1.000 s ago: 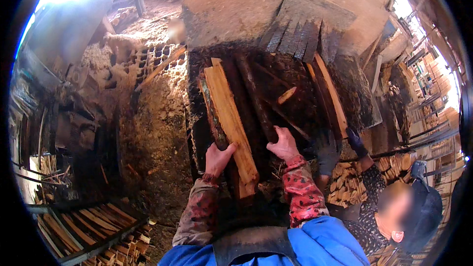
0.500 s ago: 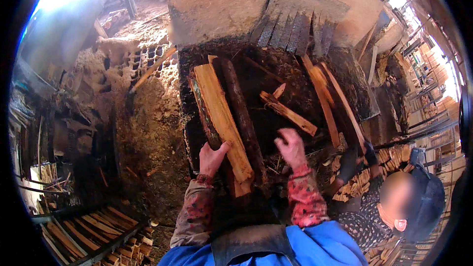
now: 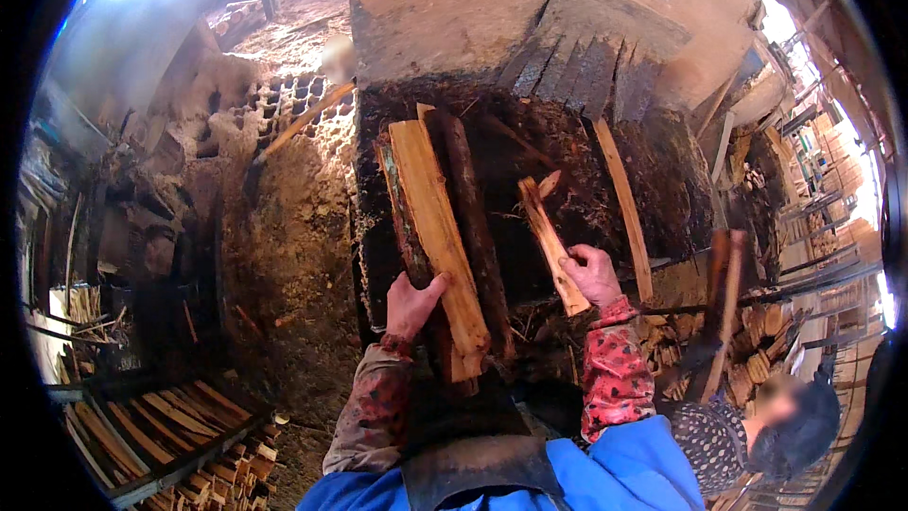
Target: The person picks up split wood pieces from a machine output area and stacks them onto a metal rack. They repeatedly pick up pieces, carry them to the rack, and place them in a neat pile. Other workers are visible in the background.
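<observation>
On the dark work surface lie long pieces of split wood side by side: a pale slab [image 3: 423, 199], a green-flecked bark strip along its left, and a dark bark-covered piece [image 3: 465, 191] to its right. Around the near left side of this bundle my left hand [image 3: 413, 308] is closed, thumb on the pale slab. My right hand [image 3: 593, 276] pinches the near end of a short split stick [image 3: 550, 244], which slants up and left. A small pointed wood chip [image 3: 549, 183] lies by the stick's far end.
One long slat [image 3: 624, 213] leans at the right of the surface. Beyond it a co-worker [image 3: 705, 431] holds wooden slats [image 3: 724, 303]. Stacked firewood [image 3: 766, 336] stands at the right, and a rack of slats [image 3: 156, 431] at lower left. A wooden handle [image 3: 303, 121] crosses the left side.
My right hand has closed on the short stick and turned it more upright, its near end drawn closer. The co-worker has pulled slats off the surface. My left hand keeps its hold.
</observation>
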A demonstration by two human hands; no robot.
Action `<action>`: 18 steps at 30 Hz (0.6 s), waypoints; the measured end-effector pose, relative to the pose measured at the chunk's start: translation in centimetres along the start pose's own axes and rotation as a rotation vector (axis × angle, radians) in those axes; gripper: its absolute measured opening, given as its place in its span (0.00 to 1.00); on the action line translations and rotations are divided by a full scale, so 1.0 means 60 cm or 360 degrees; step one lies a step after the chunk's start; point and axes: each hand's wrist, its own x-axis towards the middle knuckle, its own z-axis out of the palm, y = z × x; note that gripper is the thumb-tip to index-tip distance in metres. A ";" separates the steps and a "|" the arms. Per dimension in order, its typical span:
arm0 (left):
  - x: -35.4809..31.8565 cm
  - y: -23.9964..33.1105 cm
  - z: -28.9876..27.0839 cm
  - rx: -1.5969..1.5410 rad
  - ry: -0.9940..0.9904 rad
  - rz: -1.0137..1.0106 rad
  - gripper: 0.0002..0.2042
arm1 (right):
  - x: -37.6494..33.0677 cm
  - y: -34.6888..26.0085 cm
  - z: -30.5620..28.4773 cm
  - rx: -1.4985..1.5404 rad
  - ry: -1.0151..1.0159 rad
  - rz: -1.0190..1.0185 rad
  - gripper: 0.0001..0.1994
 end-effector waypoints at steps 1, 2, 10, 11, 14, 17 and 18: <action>-0.006 0.017 -0.002 0.0064 0.0003 -0.0044 0.23 | 0.004 -0.020 -0.008 0.0095 0.0010 -0.0053 0.17; -0.009 0.025 -0.003 0.0128 0.0007 -0.0088 0.23 | 0.012 -0.036 -0.014 0.0190 0.0018 -0.0109 0.17; 0.017 -0.048 0.011 -0.0300 -0.0021 -0.0022 0.22 | 0.126 -0.214 -0.067 0.0925 0.0072 -0.0351 0.10; 0.016 -0.049 0.008 -0.0253 -0.0019 -0.0019 0.21 | 0.140 -0.229 -0.067 0.1111 0.0040 -0.0315 0.09; -0.004 0.012 0.007 -0.0089 -0.0061 0.0048 0.20 | 0.159 -0.244 -0.068 0.1383 0.0079 -0.0333 0.07; 0.001 -0.006 -0.003 0.0023 -0.0009 -0.0037 0.20 | 0.153 -0.255 -0.032 0.1436 0.0029 -0.0217 0.07; 0.000 -0.004 -0.002 0.0018 -0.0007 -0.0031 0.22 | 0.146 -0.232 -0.013 0.1279 0.0052 -0.0201 0.06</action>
